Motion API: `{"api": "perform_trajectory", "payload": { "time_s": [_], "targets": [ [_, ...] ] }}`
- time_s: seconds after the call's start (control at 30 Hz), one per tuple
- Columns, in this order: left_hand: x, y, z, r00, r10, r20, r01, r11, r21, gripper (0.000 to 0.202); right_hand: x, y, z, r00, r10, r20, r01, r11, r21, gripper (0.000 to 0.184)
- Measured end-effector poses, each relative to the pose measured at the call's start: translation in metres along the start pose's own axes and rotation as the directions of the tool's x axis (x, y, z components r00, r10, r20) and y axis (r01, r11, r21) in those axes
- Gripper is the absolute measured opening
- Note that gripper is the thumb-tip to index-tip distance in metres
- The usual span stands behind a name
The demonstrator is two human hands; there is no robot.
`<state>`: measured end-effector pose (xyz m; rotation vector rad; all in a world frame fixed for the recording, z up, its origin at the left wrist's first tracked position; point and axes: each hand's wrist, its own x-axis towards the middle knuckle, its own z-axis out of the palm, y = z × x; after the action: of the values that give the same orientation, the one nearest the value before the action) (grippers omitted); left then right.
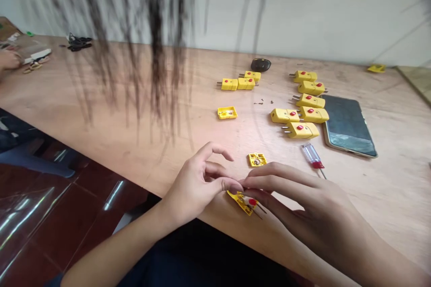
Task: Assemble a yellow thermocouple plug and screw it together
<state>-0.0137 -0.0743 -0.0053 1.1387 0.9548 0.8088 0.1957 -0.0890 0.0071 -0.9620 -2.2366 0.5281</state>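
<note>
My left hand [198,184] is closed in a pinch, its index finger curved above. Its thumb tip meets the fingertips of my right hand [303,197], which are also pinched together. What lies between these fingertips is too small and hidden to make out. Just under them, an opened yellow plug half [245,204] with a red button and metal prongs lies near the table's front edge, partly covered by the fingers. Beyond the hands sits a small open yellow plug cover [257,160]. Another open yellow shell [227,112] lies farther back.
Several assembled yellow plugs [303,130] stand at the right beside a dark tablet [348,123]. A screwdriver [313,156] lies near it. Small screws [259,102] and a black mouse [260,64] are farther back. Another person's hand [9,59] shows far left. Blurred hair hangs across the view.
</note>
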Motion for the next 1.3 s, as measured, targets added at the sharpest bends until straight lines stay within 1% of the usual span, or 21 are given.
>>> {"api": "perform_trajectory", "payload": {
  "time_s": [0.07, 0.1, 0.13, 0.2, 0.27, 0.3, 0.37, 0.4, 0.47, 0.53, 0.6, 0.67, 0.77, 0.9, 0.97, 1.03, 1.17, 1.23, 1.3],
  "targets": [
    [0.0, -0.003, -0.003, 1.0, -0.02, 0.009, 0.02, 0.999, -0.036, 0.029, 0.005, 0.0, 0.0, 0.999, 0.017, 0.029, -0.018, 1.0, 0.024, 0.016],
    [0.0, -0.003, -0.006, 1.0, -0.011, 0.015, 0.011, 1.0, -0.02, 0.031, 0.006, 0.001, 0.0, 0.999, 0.026, 0.046, -0.028, 0.999, 0.037, 0.015],
    [0.0, -0.003, -0.008, 0.999, 0.018, 0.027, -0.019, 0.999, 0.03, 0.035, 0.007, 0.002, -0.001, 0.997, 0.035, 0.061, -0.038, 0.998, 0.049, 0.015],
    [0.0, 0.0, -0.013, 0.989, 0.113, 0.097, -0.131, 0.968, 0.214, 0.051, 0.008, 0.004, -0.001, 0.992, 0.05, 0.113, -0.056, 0.997, 0.051, 0.017],
    [0.001, 0.004, -0.017, 0.955, 0.189, 0.229, -0.272, 0.866, 0.42, 0.065, 0.007, 0.007, -0.001, 0.976, 0.063, 0.208, -0.069, 0.997, 0.021, 0.019],
    [0.002, 0.005, -0.017, 0.934, 0.197, 0.297, -0.327, 0.804, 0.497, 0.068, 0.007, 0.008, 0.0, 0.967, 0.07, 0.244, -0.075, 0.997, 0.01, 0.02],
    [0.004, 0.006, -0.017, 0.906, 0.179, 0.384, -0.388, 0.713, 0.584, 0.068, 0.006, 0.012, 0.003, 0.958, 0.077, 0.276, -0.081, 0.997, 0.004, 0.023],
    [0.006, 0.005, -0.017, 0.901, 0.169, 0.399, -0.396, 0.694, 0.601, 0.068, 0.007, 0.013, 0.004, 0.96, 0.066, 0.273, -0.071, 0.997, 0.009, 0.025],
    [0.008, 0.005, -0.016, 0.902, 0.164, 0.398, -0.39, 0.704, 0.593, 0.068, 0.009, 0.016, 0.006, 0.954, 0.035, 0.296, -0.04, 0.999, 0.012, 0.027],
    [0.01, 0.004, -0.015, 0.909, 0.172, 0.38, -0.373, 0.743, 0.555, 0.068, 0.013, 0.019, 0.005, 0.935, 0.014, 0.354, -0.015, 1.0, 0.0, 0.025],
    [0.011, 0.003, -0.016, 0.913, 0.173, 0.37, -0.355, 0.783, 0.51, 0.068, 0.017, 0.021, 0.003, 0.922, 0.018, 0.386, -0.015, 1.0, -0.01, 0.024],
    [0.011, 0.003, -0.016, 0.917, 0.165, 0.364, -0.336, 0.81, 0.48, 0.07, 0.02, 0.024, 0.004, 0.922, 0.019, 0.386, -0.017, 1.0, -0.009, 0.027],
    [0.012, 0.002, -0.016, 0.923, 0.147, 0.355, -0.308, 0.835, 0.456, 0.073, 0.019, 0.032, 0.012, 0.93, 0.024, 0.366, -0.022, 1.0, -0.01, 0.031],
    [0.012, 0.002, -0.016, 0.924, 0.132, 0.358, -0.293, 0.846, 0.445, 0.072, 0.015, 0.044, 0.027, 0.941, 0.027, 0.338, -0.025, 1.0, -0.01, 0.033],
    [0.012, 0.002, -0.015, 0.923, 0.134, 0.36, -0.298, 0.842, 0.45, 0.072, 0.013, 0.045, 0.03, 0.942, 0.024, 0.334, -0.021, 1.0, -0.014, 0.033],
    [0.012, 0.001, -0.015, 0.923, 0.149, 0.356, -0.313, 0.829, 0.464, 0.072, 0.014, 0.042, 0.025, 0.945, 0.02, 0.325, -0.013, 1.0, -0.023, 0.031],
    [0.012, 0.0, -0.016, 0.918, 0.17, 0.358, -0.334, 0.818, 0.467, 0.075, 0.018, 0.03, -0.001, 0.953, 0.049, 0.298, -0.026, 0.996, -0.08, 0.03],
    [0.012, 0.0, -0.017, 0.916, 0.169, 0.364, -0.341, 0.806, 0.484, 0.079, 0.02, 0.024, -0.01, 0.946, 0.037, 0.321, -0.009, 0.996, -0.089, 0.029],
    [0.012, 0.0, -0.017, 0.917, 0.174, 0.358, -0.346, 0.793, 0.502, 0.079, 0.019, 0.02, -0.012, 0.937, 0.025, 0.348, 0.015, 0.994, -0.111, 0.024]
  ]
}}
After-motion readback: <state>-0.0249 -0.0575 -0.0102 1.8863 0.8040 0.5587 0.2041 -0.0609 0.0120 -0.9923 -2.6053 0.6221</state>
